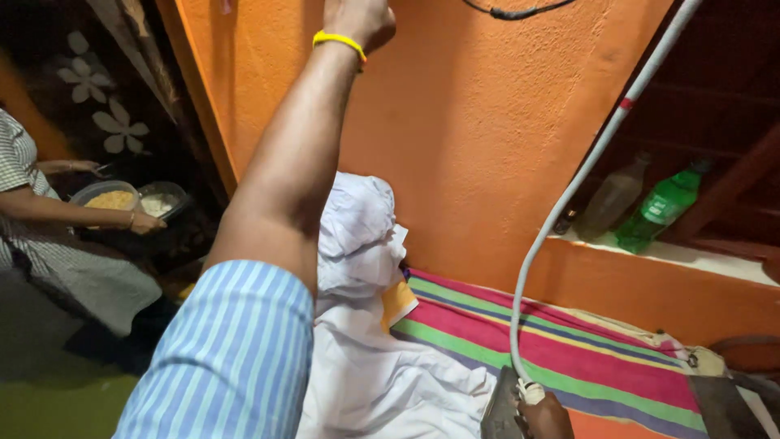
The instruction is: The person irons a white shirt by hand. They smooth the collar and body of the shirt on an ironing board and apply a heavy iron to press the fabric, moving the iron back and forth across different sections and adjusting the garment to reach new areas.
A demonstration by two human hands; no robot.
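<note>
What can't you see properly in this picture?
- Left hand: its top is cut off by the upper edge of the head view, so what it touches on the orange wall stays unseen.
- Right hand: mostly cut off by the bottom edge.
- Iron: only part shows, beside that hand at the bottom edge.
- White cloth: partly hidden behind the striped sleeve.
- Black cable: runs out past the top edge.
</note>
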